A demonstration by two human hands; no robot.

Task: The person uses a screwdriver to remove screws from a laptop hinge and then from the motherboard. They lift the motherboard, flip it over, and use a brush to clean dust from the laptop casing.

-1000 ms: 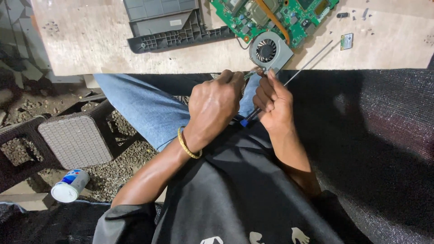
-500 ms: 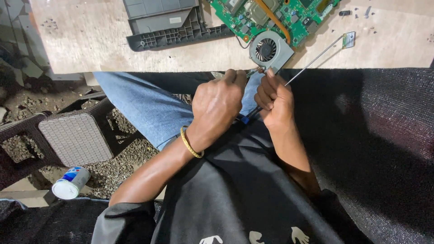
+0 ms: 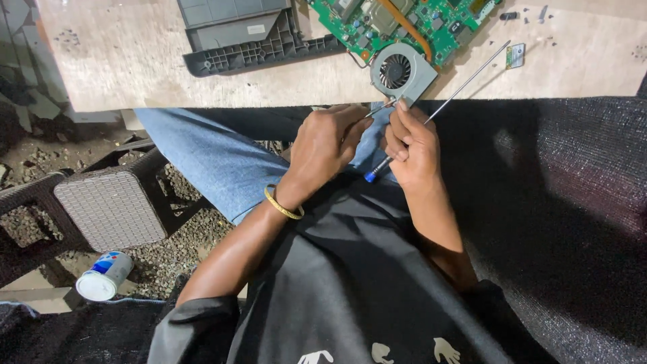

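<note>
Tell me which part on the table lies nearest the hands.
The grey cooling fan at the table's near edge; the green circuit board and dark grey cover lie farther back.

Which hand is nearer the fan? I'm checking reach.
Right. The right hand has fingertips just below the fan; the left hand sits lower and further left.

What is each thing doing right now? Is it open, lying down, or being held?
Left hand: closed on a thin metal tool.
Right hand: closed on a screwdriver.
Screwdriver: held tilted, shaft over the table edge.
Circuit board: bare, lying flat on the table.
Fan: lying beside the board, blades showing.
Grey cover: off, lying flat.
Can: lying on its side on the ground.
</note>
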